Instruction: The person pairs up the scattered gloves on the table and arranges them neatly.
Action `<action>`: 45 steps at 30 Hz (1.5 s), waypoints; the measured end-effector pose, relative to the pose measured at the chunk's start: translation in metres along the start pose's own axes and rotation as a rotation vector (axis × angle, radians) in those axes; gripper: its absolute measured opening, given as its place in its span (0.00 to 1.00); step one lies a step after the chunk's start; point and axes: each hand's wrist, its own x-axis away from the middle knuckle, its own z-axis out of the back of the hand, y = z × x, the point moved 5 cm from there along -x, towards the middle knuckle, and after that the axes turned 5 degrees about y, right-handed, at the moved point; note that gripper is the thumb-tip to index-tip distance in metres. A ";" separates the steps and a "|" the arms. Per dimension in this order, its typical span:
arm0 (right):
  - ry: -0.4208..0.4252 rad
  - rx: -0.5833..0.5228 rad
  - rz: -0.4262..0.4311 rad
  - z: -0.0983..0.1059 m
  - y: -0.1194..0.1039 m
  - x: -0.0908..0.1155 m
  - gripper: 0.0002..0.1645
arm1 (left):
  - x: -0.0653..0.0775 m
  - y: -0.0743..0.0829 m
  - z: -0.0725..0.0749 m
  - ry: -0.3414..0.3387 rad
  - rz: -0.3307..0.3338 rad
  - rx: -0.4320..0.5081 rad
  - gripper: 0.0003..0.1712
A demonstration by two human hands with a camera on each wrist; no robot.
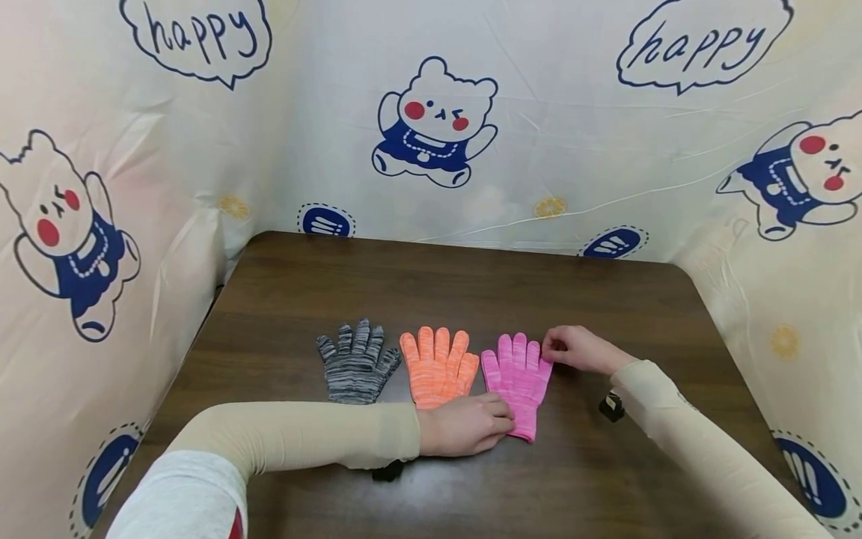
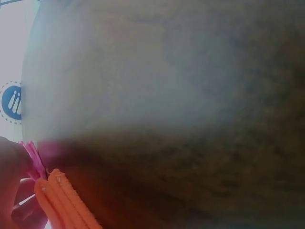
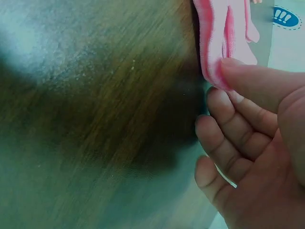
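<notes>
A pink knit glove lies palm-flat on the table, its fingers pointing away from me. My left hand pinches the left side of its cuff; in the left wrist view the pink cuff edge bunches up at the fingers. At the glove's right side, my right hand pinches the tip of its outermost finger, thumb on top, as the right wrist view shows with the pink fabric. An orange glove lies to the left, its cuff partly hidden behind my left hand. Further left is a grey-and-black striped glove, its lower edge hidden by my sleeve.
The brown wooden table has rounded far corners. A printed cloth with cartoon bears hangs behind it and on both sides. My left forearm crosses in front of the grey and orange gloves.
</notes>
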 end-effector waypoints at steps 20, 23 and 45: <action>0.070 0.033 -0.068 -0.001 0.008 0.008 0.07 | -0.004 0.004 -0.002 -0.030 -0.019 -0.002 0.17; 0.083 0.018 -0.064 0.000 0.008 0.011 0.07 | -0.004 0.005 -0.003 -0.037 -0.023 -0.002 0.17; 0.322 0.138 -0.093 0.003 -0.011 0.035 0.06 | 0.009 0.008 0.017 0.081 0.061 -0.002 0.19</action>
